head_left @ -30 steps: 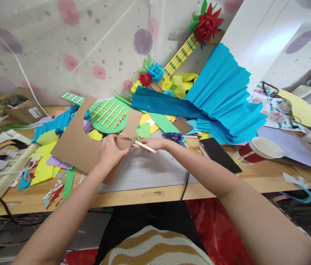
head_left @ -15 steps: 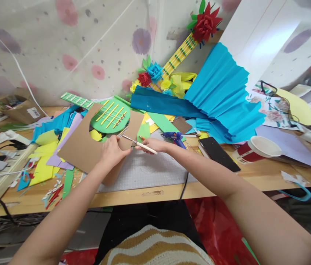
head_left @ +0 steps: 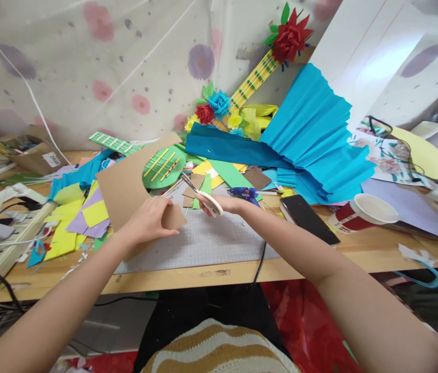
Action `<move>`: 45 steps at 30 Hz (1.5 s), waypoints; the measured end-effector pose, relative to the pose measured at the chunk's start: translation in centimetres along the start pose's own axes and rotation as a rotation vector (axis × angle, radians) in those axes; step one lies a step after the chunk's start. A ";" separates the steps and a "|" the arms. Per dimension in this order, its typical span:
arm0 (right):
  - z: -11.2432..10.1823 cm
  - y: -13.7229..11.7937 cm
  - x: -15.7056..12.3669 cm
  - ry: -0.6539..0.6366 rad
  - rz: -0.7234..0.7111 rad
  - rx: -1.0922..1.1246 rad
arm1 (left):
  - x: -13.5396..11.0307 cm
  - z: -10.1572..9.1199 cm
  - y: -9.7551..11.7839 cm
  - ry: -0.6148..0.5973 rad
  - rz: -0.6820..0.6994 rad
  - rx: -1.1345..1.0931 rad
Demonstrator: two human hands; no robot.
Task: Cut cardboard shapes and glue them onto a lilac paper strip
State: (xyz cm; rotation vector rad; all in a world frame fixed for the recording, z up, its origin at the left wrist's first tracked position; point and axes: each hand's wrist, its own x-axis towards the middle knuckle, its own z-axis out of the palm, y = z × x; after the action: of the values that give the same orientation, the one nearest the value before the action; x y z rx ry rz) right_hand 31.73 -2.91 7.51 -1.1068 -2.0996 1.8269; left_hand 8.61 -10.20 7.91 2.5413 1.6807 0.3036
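My left hand (head_left: pixel 147 220) is closed on a brown cardboard sheet (head_left: pixel 123 184) with a curved cut-out, holding it tilted above the grey cutting mat (head_left: pixel 207 241). My right hand (head_left: pixel 222 203) grips white-handled scissors (head_left: pixel 203 194), whose blades point up and left toward the sheet's cut edge. A small brown offcut (head_left: pixel 191 187) lies on the mat just beyond the blades. Behind the sheet lies a green paper disc with yellow strips (head_left: pixel 163 167).
Paper scraps litter the wooden desk at the left (head_left: pixel 71 212). A blue glue gun (head_left: pixel 245 192), a black phone (head_left: pixel 309 217) and a tipped red paper cup (head_left: pixel 361 210) lie to the right. A blue pleated fan (head_left: pixel 312 129) and a paper guitar with flowers (head_left: pixel 250 85) stand behind.
The cardboard sheet has turned and swung up to the left. A piece now lies apart from it on the mat. The scissors rose and turned more upright; my left hand shifted down.
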 end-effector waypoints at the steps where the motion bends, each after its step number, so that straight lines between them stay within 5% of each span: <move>1: 0.1 0.0 0.5 0.025 0.001 0.030 | -0.2 0.1 0.3 -0.049 0.060 -0.006; 6: 0.7 1.1 3.8 0.164 0.086 0.209 | -0.9 0.9 1.8 -0.195 0.233 0.013; 15: 1.9 0.1 4.8 0.222 0.159 0.214 | -1.8 2.3 4.8 -0.208 0.378 -0.015; 18: 2.1 0.1 4.6 0.244 0.127 0.192 | -1.0 1.9 4.0 -0.185 0.443 -0.130; 20: 2.1 0.3 4.5 0.240 0.108 0.154 | 0.4 1.4 2.3 -0.016 0.328 -0.178; 22: 2.2 0.5 4.4 0.237 0.096 0.109 | 2.6 0.9 -0.1 0.253 0.023 -0.123; 24: 2.3 0.6 4.3 0.235 0.086 0.084 | 5.0 0.8 -2.3 0.366 -0.164 -0.006; 30: 2.2 0.7 4.6 0.272 0.099 0.020 | 9.1 1.9 -3.6 0.071 -0.330 -0.025; 37: 1.8 1.3 5.5 0.334 0.134 -0.113 | 8.4 1.5 -1.2 0.121 -0.396 0.115; 45: 2.7 0.9 5.0 0.356 0.169 -0.252 | 8.0 1.8 -1.7 0.066 -0.415 0.105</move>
State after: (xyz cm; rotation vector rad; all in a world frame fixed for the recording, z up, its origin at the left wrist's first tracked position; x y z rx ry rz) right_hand 26.99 -2.05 4.27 -1.5792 -2.1093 1.3189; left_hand 10.51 -2.08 6.80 2.1885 2.2418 0.2742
